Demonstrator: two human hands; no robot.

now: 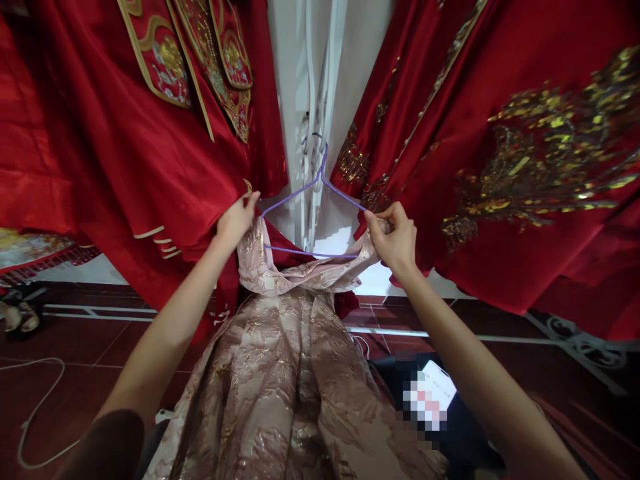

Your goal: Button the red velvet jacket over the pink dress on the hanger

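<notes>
A pink and gold brocade dress point(285, 347) hangs in front of me from a thin purple hanger point(295, 193). The hanger's hook points up between red garments, close to a white metal upright. My left hand point(239, 220) pinches the dress's shoulder at the hanger's left end. At the other end, my right hand point(394, 237) is closed on the right shoulder of the dress, thumb near the hanger's sloping arm. The neckline droops in folds below the hanger's bottom bar. The lower part of the skirt runs out of view.
Red embroidered garments point(200, 153) hang at the left; more red garments with gold sequins point(545, 153) hang at the right. A white metal rail point(450, 337) runs low above the dark red tiled floor. A white cable point(35, 400) and shoes point(23, 317) lie at left; a lit phone point(435, 387) is at lower right.
</notes>
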